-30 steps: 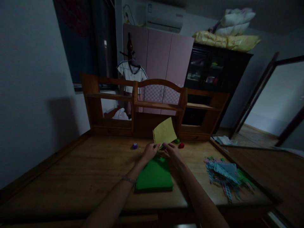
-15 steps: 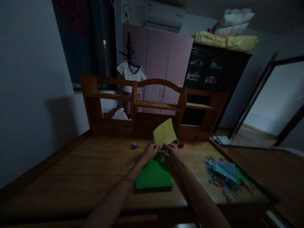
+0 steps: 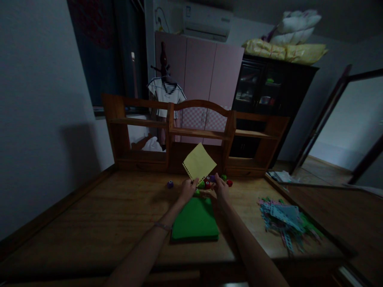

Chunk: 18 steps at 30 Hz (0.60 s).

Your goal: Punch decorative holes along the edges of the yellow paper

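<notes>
My left hand (image 3: 188,190) pinches the lower corner of a small yellow sheet of paper (image 3: 200,161), which is held up and tilted with a row of punched holes along its lower left edge. To its right, my right hand (image 3: 222,189) is off the paper with thumb and forefinger apart, close to a small purple piece (image 3: 212,178); whether it touches that piece is unclear. Small red (image 3: 207,185) and green pieces with eye-like marks lie between the hands. Below the hands, a green flat-topped block or stack (image 3: 196,221) rests on the wooden table.
One purple piece (image 3: 170,184) lies left of my hands, and a red piece (image 3: 229,183) lies to the right. A heap of blue, pink and green perforated strips (image 3: 285,219) covers the table's right side. Wooden shelving (image 3: 199,133) stands along the back edge.
The yellow paper has swung left and turned more upright. My right hand has let go of it and moved slightly right, uncovering the coloured pieces between the hands.
</notes>
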Each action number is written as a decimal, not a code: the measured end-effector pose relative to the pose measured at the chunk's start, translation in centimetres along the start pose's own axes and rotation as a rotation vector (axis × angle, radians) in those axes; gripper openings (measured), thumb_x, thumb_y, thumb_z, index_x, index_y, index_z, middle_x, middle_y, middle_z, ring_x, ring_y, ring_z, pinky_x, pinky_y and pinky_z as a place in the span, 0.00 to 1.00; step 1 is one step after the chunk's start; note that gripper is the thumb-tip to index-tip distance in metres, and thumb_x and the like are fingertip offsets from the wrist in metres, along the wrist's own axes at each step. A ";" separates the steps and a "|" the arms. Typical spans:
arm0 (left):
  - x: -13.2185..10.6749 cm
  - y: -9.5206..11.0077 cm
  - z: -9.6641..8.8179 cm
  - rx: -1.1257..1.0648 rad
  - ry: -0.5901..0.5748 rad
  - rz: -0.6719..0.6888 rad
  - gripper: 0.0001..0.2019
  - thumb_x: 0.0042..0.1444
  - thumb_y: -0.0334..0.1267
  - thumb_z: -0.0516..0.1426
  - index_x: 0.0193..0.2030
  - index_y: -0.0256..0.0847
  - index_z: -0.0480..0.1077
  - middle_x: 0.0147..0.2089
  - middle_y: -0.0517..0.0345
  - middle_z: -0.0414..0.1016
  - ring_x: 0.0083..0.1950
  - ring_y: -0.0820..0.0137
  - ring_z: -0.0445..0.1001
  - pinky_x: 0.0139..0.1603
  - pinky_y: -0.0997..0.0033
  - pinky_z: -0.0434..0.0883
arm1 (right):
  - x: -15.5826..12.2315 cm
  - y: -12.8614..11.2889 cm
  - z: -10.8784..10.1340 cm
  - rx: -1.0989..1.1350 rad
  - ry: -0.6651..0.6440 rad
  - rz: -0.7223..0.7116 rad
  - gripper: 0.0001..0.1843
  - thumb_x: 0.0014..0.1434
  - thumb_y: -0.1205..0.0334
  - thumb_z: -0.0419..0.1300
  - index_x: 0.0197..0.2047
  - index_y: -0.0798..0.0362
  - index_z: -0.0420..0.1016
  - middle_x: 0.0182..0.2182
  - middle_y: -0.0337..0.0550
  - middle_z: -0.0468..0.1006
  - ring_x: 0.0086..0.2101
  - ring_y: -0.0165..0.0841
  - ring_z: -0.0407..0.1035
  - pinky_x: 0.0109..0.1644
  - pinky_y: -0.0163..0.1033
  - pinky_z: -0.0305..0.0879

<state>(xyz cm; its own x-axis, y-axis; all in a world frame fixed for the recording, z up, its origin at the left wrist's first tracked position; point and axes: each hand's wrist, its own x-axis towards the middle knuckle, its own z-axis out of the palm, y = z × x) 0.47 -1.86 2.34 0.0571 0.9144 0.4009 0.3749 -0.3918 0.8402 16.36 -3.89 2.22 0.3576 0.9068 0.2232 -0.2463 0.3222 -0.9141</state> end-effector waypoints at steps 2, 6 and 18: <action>-0.1 0.2 -0.2 -0.011 -0.004 -0.027 0.24 0.53 0.54 0.49 0.22 0.33 0.71 0.19 0.55 0.70 0.23 0.70 0.68 0.24 0.75 0.59 | 0.5 0.3 -0.6 0.154 0.011 0.094 0.21 0.49 0.40 0.58 0.28 0.52 0.70 0.21 0.40 0.72 0.20 0.30 0.64 0.23 0.35 0.61; -0.2 0.2 -0.1 -0.026 -0.012 -0.044 0.24 0.52 0.54 0.49 0.22 0.34 0.70 0.17 0.56 0.69 0.22 0.70 0.68 0.23 0.75 0.58 | 1.5 0.9 -2.1 0.334 -0.038 0.181 0.17 0.52 0.45 0.57 0.35 0.50 0.71 0.34 0.45 0.77 0.27 0.32 0.69 0.27 0.37 0.67; 0.2 -0.9 0.5 0.017 -0.005 0.012 0.24 0.53 0.55 0.48 0.23 0.34 0.69 0.19 0.58 0.68 0.21 0.72 0.67 0.23 0.75 0.57 | 1.1 0.1 -2.0 0.360 -0.196 0.303 0.12 0.51 0.54 0.56 0.31 0.54 0.72 0.25 0.45 0.75 0.19 0.28 0.64 0.17 0.31 0.56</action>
<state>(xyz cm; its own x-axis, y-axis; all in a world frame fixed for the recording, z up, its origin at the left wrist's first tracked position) 0.58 -1.31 1.51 0.0659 0.9102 0.4089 0.3903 -0.4007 0.8290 18.51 -3.43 1.74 0.0547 0.9969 0.0569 -0.6198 0.0786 -0.7808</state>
